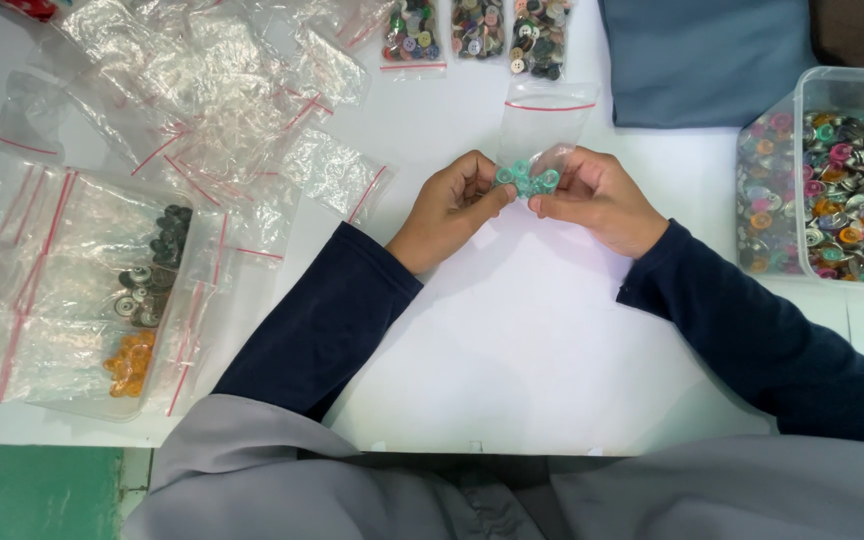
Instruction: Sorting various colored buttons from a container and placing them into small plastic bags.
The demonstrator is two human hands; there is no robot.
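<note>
So, the sorting is looking maybe partway done, judging by how things are lying right now; both hands are meeting over the white table (pixel 512 340), the left hand (pixel 449 208) pinching one end of a small cluster of teal buttons (pixel 528 179) and the right hand (pixel 600 198) pinching the other end, fingers curled in tight, nothing spread; the buttons are sitting right between the two sets of fingertips, at the mouth of a small clear zip bag (pixel 544 122) that's lying just past the hands, and I can't tell whether any are actually inside it.

What's looking finished: three filled little bags of mixed buttons (pixel 474 30) are lying further out beyond the hands; well off to the left of the left hand there's a stack of bags holding dark, silvery and orange buttons (pixel 144 300).

What's left, I'd guess plenty; the clear tub (pixel 832 180) out to the right of the right hand is holding a big heap of mixed coloured buttons, and a whole pile of empty zip bags (pixel 202 100) is waiting up and to the left of the left hand; a folded blue cloth (pixel 702 60) is lying beyond the right hand, untouched.
</note>
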